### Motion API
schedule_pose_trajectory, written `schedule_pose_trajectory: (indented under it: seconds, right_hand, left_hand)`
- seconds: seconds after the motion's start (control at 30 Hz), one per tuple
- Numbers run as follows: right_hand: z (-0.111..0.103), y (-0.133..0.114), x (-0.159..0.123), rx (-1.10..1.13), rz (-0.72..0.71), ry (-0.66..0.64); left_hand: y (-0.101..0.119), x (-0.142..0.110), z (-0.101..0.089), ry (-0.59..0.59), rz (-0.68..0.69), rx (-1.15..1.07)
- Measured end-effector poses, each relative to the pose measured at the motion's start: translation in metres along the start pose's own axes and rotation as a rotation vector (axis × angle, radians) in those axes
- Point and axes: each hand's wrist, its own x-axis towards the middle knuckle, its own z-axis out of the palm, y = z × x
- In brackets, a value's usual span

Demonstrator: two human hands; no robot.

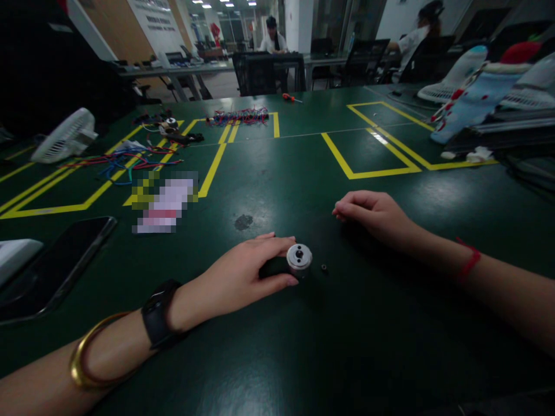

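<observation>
Well left of the silver metal cylinder (299, 258), a smartphone (65, 260) lies on the green table (277, 352), and beyond that stands a white fan (65, 138). Loose red and blue wires (143, 166) and a pixelated pale card (167, 205) lie left of the cylinder and farther off than it.

The left hand (240, 268) reaches in just left of the cylinder. Its thumb and forefinger are spread to about the cylinder's width and appear to rest against its side, the thumb on the near side; how firmly they press, I cannot tell. A bundle of wires (240, 117) and an orange-handled screwdriver (289, 97) lie well beyond the cylinder.

The cylinder itself stands upright on the table, its round face up, with a dark centre and two small dark holes. Just right of it, not touching, lies a small dark nut or ring (324, 267). Judging by this, the cylinder is set upright and the small part is not joined to it; what has been done inside the cylinder does not show.

Right of the cylinder and a little farther off, the right hand (375, 215) is curled, fingertips together; whether they pinch something tiny, I cannot tell.
</observation>
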Motion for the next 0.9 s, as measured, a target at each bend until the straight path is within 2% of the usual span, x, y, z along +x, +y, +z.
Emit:
schedule_pose_trajectory:
  seconds: [0.1, 0.27, 0.4, 0.47, 0.57, 0.7, 0.77, 0.9]
  right_hand:
    - [0.006, -0.005, -0.004, -0.263, -0.127, -0.134]
    - [0.003, -0.008, -0.006, -0.323, -0.188, -0.213]
    - [0.001, -0.018, -0.013, -0.476, -0.351, -0.455]
    - [0.003, -0.022, -0.017, -0.575, -0.413, -0.511]
    - [0.010, -0.025, -0.022, -0.580, -0.448, -0.486]
    - [0.020, -0.033, -0.025, -0.371, -0.465, -0.253]
    - [0.026, -0.039, -0.027, -0.308, -0.502, -0.177]
    - [0.036, -0.046, -0.029, -0.346, -0.540, -0.168]
  left_hand:
    - [0.000, 0.000, 0.000, -0.005, -0.013, -0.002]
    - [-0.001, 0.001, 0.001, -0.002, -0.004, -0.007]
    - [0.001, 0.001, 0.000, -0.004, 0.003, -0.018]
    - [0.002, 0.002, -0.001, -0.004, 0.007, -0.021]
    - [0.003, 0.001, -0.001, -0.005, 0.008, -0.025]
    - [0.002, 0.001, 0.000, -0.005, 0.010, -0.022]
    - [0.002, 0.002, 0.001, -0.009, 0.009, -0.026]
    - [0.002, 0.002, 0.001, -0.012, 0.012, -0.039]
